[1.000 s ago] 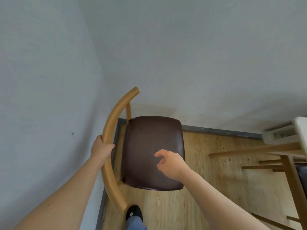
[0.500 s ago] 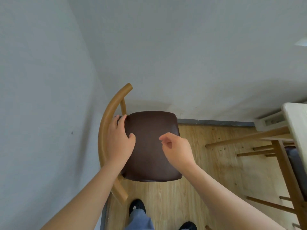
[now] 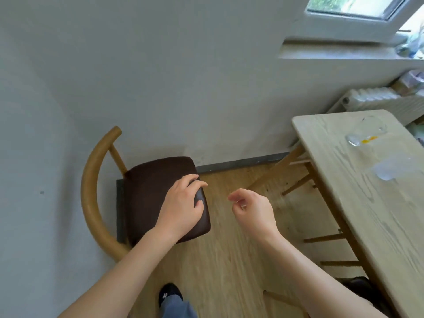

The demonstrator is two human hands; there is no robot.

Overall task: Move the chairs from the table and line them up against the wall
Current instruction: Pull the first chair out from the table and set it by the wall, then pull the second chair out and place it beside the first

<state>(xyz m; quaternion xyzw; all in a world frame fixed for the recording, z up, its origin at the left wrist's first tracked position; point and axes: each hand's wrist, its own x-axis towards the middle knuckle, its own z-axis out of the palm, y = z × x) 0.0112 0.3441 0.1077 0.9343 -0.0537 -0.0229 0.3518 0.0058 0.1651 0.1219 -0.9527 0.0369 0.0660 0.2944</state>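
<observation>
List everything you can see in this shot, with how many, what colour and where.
chair: one, tan wood frame with dark brown seat, in the corner against the left wall
table: one, pale wood, right side
glass: one, clear with orange residue, lying on the table
radiator: one, white, under the window sill
window: one, white frame, top right
shoe: one, black, bottom centre on the wood floor
left hand: open, over the chair seat's right edge
right hand: loosely curled, empty, above the floor
</observation>
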